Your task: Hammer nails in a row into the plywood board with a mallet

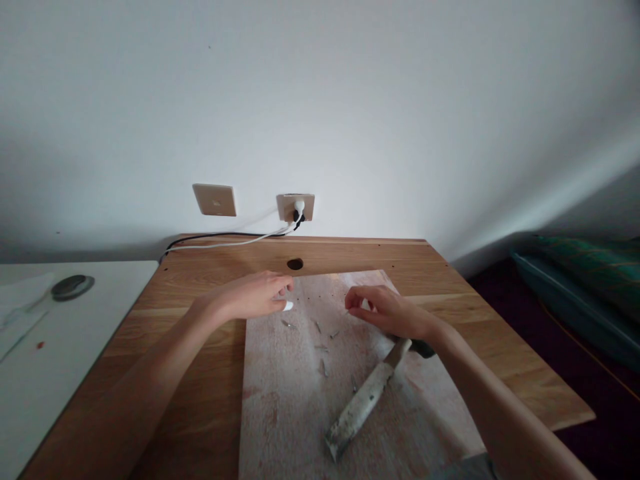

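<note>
Left hand pinches a small white object at the pale board's edge. Right hand has its fingertips pinched together, can't tell on what, just above the hammer. Nails lie scattered between the hands.

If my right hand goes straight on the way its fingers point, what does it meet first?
Probably the left hand and its small white piece; only bare board between, though depth is unclear.

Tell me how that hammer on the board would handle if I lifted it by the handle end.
The hammer is probably stiff and head-heavy: its dark head sits at the far end, under the right hand. The handle looks pale and rough, so it is likely not slippery. Lying flat on the board, it should slide rather than roll.
</note>
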The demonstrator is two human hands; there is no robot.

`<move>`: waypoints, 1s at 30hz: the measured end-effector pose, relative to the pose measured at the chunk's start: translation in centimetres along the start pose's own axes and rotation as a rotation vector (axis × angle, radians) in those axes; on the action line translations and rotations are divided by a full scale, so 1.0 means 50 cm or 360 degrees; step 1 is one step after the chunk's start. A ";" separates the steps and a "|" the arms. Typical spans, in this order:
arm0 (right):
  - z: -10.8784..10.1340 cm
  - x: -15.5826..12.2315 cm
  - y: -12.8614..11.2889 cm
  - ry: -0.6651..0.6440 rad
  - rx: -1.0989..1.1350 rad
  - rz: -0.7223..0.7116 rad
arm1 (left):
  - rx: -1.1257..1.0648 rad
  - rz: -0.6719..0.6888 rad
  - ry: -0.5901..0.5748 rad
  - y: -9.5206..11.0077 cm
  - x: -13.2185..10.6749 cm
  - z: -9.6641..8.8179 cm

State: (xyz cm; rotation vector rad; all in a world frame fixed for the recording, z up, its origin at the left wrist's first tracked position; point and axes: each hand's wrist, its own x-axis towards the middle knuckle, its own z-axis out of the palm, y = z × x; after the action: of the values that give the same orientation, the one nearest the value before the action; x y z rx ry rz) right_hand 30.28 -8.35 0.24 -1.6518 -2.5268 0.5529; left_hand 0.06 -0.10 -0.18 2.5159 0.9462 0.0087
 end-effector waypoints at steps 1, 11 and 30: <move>0.000 -0.008 -0.006 -0.0072 0.0077 -0.0063 | 0.0006 0.0004 0.0004 0.001 0.000 0.000; -0.009 -0.006 0.079 0.0432 -0.0167 0.0453 | -0.0077 -0.0030 -0.0030 -0.006 -0.001 0.002; 0.009 0.009 0.084 0.0177 -0.0261 0.0546 | -0.0065 -0.0012 -0.0007 -0.008 -0.001 0.004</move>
State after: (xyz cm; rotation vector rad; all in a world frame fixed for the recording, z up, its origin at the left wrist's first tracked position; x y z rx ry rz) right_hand 33.64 -6.56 -1.64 -2.1291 -2.2770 0.2688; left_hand -0.20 0.04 -0.50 2.4740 0.9441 0.0200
